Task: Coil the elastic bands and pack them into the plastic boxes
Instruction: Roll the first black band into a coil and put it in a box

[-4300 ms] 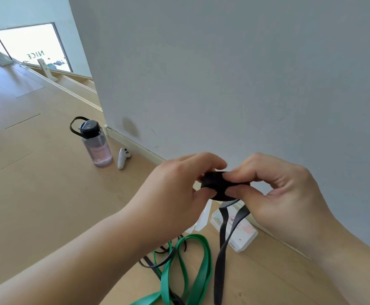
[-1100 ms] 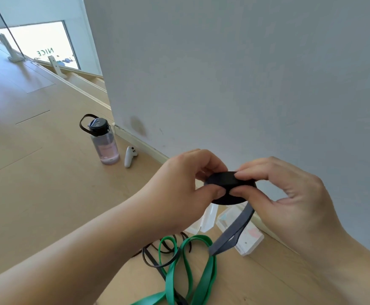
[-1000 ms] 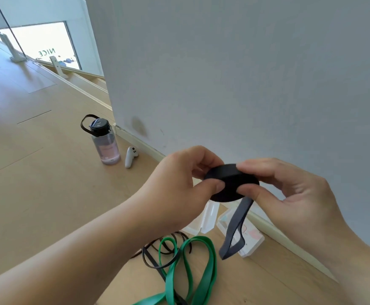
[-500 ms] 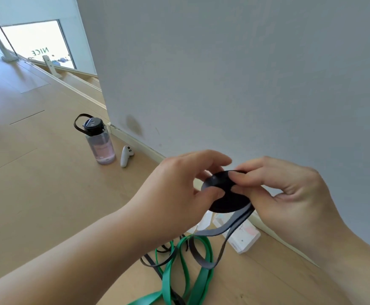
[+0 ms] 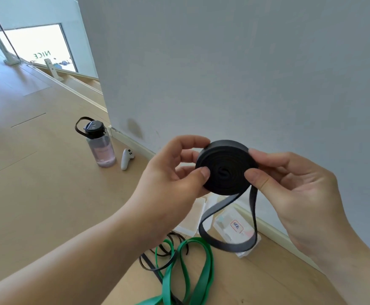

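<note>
The left hand [image 5: 168, 183] and right hand [image 5: 294, 194] are gripping a flat black elastic band [image 5: 225, 167], wound into a tight disc, and holding it up in front of a pale grey wall [image 5: 245, 73]. The left thumb and fingers are pinching the coil's left edge. The right thumb is pressing its face while the right fingers are curling round its upper rim. An unwound loop [image 5: 225, 245] of the band is hanging below. Beneath it, on the light wooden floor [image 5: 36, 194], a clear plastic box bearing a small label [image 5: 224, 231] is lying just beside a second clear plastic box [image 5: 191, 216]. A wide green elastic band [image 5: 203, 274] and a thin black elastic band [image 5: 155, 269] are lying tangled together near them. A clear water bottle with a black lid [image 5: 101, 148] is standing beside a white handheld controller [image 5: 126, 159].
</note>
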